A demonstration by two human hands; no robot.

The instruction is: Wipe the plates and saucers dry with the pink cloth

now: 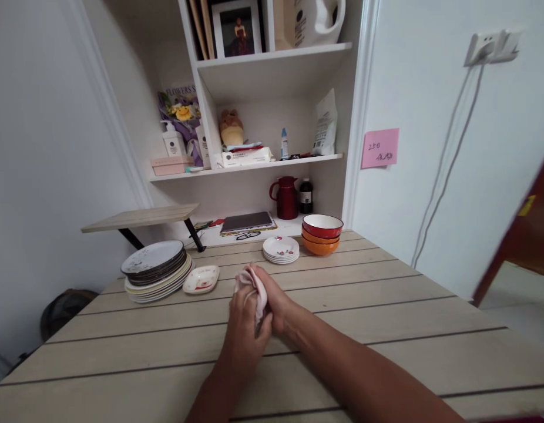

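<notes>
Both my hands meet over the middle of the slatted wooden table [386, 305]. My left hand [243, 329] and my right hand [274, 299] are closed together around a small pale pink cloth [249, 288], which bulges out between them just above the tabletop. A small white square dish with a red mark [201, 279] lies a little to the left of the cloth. Beyond it sits a stack of large plates [155, 270].
A stack of small white flowered plates [281, 248] and stacked red and orange bowls [322, 233] stand at the table's far edge. Behind are white shelves with a red jug [286, 198], a dark bottle, a tablet and glasses. A pink note [380, 148] hangs on the right wall.
</notes>
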